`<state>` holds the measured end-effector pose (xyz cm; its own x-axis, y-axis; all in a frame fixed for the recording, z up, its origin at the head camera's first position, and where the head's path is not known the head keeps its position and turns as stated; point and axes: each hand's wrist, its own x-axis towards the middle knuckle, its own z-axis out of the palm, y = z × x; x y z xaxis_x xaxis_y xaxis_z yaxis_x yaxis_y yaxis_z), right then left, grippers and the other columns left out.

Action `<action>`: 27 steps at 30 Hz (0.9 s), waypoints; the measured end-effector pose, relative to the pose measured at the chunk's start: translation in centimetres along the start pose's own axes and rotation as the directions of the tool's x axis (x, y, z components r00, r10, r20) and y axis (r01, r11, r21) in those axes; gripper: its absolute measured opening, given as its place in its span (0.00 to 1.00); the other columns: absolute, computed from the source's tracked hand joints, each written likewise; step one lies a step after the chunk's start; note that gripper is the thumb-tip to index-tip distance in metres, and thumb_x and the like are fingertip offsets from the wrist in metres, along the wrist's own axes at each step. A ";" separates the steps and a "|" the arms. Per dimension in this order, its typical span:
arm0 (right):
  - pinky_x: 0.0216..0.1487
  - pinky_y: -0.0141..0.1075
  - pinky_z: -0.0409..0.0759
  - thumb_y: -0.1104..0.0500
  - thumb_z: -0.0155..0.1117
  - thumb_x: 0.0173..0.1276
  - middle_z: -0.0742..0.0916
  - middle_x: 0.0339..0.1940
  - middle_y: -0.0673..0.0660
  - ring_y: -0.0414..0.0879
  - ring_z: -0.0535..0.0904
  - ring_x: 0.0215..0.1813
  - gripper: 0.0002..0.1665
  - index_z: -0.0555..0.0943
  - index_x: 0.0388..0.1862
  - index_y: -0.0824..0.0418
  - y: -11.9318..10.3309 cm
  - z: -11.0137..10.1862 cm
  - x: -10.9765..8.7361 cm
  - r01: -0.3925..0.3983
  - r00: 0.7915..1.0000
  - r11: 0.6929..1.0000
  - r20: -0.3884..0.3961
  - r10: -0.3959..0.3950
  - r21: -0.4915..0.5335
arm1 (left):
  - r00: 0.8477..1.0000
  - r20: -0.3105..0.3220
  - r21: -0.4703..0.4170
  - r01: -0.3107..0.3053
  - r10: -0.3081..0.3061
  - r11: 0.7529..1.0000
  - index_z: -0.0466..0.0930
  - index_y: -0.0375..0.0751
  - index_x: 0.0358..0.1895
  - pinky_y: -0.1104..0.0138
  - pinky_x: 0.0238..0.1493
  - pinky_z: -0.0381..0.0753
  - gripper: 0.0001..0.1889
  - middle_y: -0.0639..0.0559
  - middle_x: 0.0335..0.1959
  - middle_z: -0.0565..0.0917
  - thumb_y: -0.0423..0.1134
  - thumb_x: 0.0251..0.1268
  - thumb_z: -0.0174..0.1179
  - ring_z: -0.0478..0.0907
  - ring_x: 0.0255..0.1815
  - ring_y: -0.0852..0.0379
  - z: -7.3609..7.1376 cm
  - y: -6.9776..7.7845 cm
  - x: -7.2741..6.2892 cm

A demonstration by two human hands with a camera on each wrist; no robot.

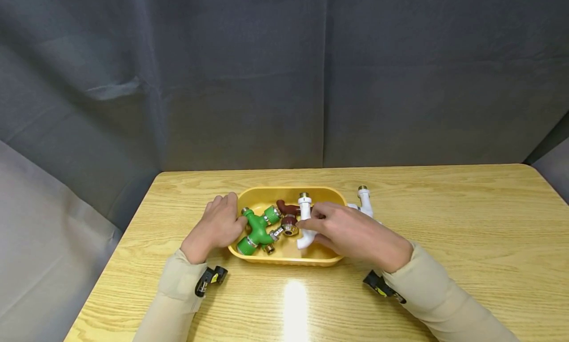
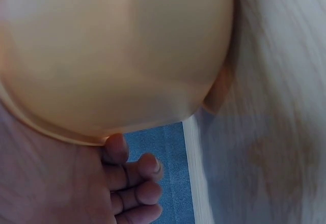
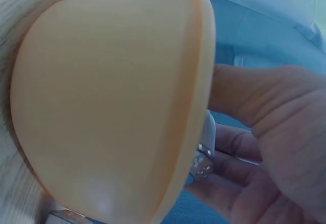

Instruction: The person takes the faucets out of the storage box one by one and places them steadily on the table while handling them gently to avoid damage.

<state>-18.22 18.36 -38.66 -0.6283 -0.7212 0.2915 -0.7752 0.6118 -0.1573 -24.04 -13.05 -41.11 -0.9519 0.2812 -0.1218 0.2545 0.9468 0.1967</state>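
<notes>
A yellow plastic basin [image 1: 289,259] sits on the table with taps and fittings in it. My left hand [image 1: 219,226] grips its left rim, thumb on the inside; the left wrist view shows the fingertips [image 2: 147,165] outside, below the rim. Over the right side, my right hand [image 1: 351,231] holds a white plastic tap [image 1: 305,211] with a brass threaded end, its spout toward me. The tap's handle is hidden behind my fingers. A green hose splitter [image 1: 258,228] lies in the left half of the basin. Between it and the white tap is a dark red tap [image 1: 290,218].
Another white tap [image 1: 365,201] with a brass end lies on the wooden table [image 1: 467,223] just right of the basin, partly hidden by my right hand. A grey curtain [image 1: 249,85] hangs behind the table's far edge.
</notes>
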 end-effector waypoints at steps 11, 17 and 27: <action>0.38 0.30 0.83 0.58 0.75 0.66 0.87 0.44 0.52 0.38 0.81 0.39 0.19 0.88 0.56 0.51 -0.1 -0.4 -0.1 -0.001 1.000 1.000 -0.007 0.001 -0.017 | 1.000 0.000 -0.002 -0.003 0.003 1.000 0.65 0.41 0.43 0.59 0.46 0.62 0.13 0.46 0.34 0.70 0.47 0.70 0.50 0.65 0.41 0.48 0.0 0.0 -0.1; 0.38 0.29 0.83 0.57 0.75 0.66 0.87 0.44 0.52 0.39 0.81 0.39 0.18 0.88 0.56 0.51 0.0 -0.5 -0.1 0.004 1.000 1.000 -0.009 -0.004 -0.024 | 1.000 -0.001 -0.002 -0.001 0.001 1.000 0.65 0.40 0.43 0.59 0.45 0.61 0.13 0.46 0.34 0.70 0.47 0.70 0.50 0.65 0.41 0.48 0.0 0.0 -0.1; 0.37 0.29 0.83 0.58 0.75 0.65 0.87 0.44 0.51 0.38 0.81 0.39 0.19 0.88 0.56 0.50 0.1 -0.6 -0.2 -0.012 1.000 1.000 -0.008 0.012 -0.017 | 1.000 -0.005 -0.003 -0.002 0.001 1.000 0.65 0.40 0.44 0.59 0.46 0.61 0.13 0.46 0.35 0.70 0.47 0.70 0.49 0.65 0.41 0.48 0.1 0.0 0.0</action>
<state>-18.09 18.76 -38.17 -0.6369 -0.7114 0.2970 -0.7664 0.6259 -0.1445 -23.99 -13.07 -41.22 -0.9523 0.2818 -0.1169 0.2554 0.9459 0.2003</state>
